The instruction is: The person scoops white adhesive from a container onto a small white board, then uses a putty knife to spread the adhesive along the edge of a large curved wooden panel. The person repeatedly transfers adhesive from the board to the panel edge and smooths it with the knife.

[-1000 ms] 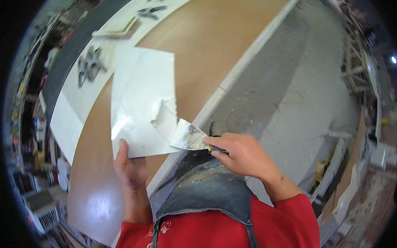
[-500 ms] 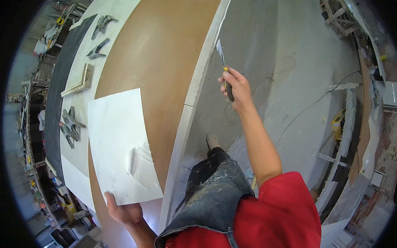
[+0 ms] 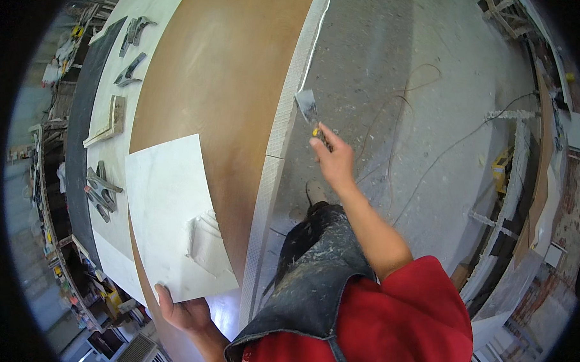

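I am holding the putty knife point(image 3: 307, 107) in my right hand point(image 3: 334, 160), fingers wrapped round its handle, out over the floor. My left hand point(image 3: 182, 312) is pinching the white board point(image 3: 174, 209) (filler heaped on it) on the counter point(image 3: 223, 83). Judged next: bringing the blade back to the filler.

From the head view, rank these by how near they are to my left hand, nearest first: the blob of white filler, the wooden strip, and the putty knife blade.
1. White filler: on the white board, just up-right of the left hand.
2. Wooden strip: far up the bench, on the left.
3. Putty knife blade: up right, past the bench edge, in the right hand.
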Motion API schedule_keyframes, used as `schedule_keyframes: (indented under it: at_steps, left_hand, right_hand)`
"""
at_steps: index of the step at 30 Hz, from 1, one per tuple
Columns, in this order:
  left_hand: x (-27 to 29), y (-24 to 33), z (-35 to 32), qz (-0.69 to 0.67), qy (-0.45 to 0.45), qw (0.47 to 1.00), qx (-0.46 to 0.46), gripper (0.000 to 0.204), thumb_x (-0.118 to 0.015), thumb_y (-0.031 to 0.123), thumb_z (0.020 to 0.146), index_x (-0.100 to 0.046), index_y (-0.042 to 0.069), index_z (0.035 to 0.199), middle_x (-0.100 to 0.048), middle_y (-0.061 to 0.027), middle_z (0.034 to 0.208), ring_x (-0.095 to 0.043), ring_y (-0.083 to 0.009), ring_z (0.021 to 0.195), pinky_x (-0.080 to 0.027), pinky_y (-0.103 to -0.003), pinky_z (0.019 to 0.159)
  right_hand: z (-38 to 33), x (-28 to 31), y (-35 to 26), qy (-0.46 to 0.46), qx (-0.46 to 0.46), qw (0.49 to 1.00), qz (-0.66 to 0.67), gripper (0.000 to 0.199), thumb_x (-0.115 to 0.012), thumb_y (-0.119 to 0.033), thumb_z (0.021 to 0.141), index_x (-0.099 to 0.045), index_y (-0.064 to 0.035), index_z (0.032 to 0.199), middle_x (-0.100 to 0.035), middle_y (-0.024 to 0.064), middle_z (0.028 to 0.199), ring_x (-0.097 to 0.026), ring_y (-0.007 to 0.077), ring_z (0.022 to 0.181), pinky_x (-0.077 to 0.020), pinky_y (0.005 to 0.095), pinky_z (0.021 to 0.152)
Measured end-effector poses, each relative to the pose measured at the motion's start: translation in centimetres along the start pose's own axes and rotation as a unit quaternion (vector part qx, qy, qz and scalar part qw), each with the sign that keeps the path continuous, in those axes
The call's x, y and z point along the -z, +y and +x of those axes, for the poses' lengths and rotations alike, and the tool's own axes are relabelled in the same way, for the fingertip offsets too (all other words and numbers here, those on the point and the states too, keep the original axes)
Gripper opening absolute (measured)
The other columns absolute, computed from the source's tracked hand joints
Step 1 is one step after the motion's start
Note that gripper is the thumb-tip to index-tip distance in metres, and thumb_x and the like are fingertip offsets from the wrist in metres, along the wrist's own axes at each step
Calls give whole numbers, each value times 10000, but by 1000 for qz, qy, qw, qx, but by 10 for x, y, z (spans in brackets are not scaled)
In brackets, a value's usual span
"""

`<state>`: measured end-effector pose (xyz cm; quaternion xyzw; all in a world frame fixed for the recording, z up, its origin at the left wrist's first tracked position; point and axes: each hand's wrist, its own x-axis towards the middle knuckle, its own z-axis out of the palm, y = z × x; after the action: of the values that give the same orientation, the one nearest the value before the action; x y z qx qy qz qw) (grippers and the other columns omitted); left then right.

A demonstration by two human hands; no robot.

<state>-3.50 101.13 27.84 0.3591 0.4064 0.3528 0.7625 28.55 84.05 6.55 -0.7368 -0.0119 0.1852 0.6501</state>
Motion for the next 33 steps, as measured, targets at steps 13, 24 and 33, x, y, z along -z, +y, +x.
schedule_keyframes:
  at_steps: [13,24,33]
  left_hand:
    - [11,0,-3,-37,-46,998,8,595,-416,351,1064,-343,-22,1522,-495,-200,1486,-514,-345,1342,-379,-494,1148]
    - [35,0,-20,-32,-33,999,3,598,-412,351,1074,-317,-13,1538,-461,-206,1519,-485,-354,1371,-359,-518,1163]
    - [36,-1,-23,-36,-42,998,10,595,-408,346,1072,-315,-15,1536,-462,-210,1514,-494,-355,1364,-372,-520,1156]
  right_hand:
    - [-15,-8,-17,-12,-44,984,173,525,-687,-161,955,-539,-17,1438,-626,5,917,-576,77,665,-445,229,551]
    - [-84,-58,43,-11,-30,987,158,526,-687,-136,954,-537,-9,1441,-625,-8,868,-564,70,739,-490,240,684]
    - [-104,-51,73,-8,-8,994,107,559,-711,-134,954,-513,0,1459,-632,-6,983,-562,57,806,-484,221,704]
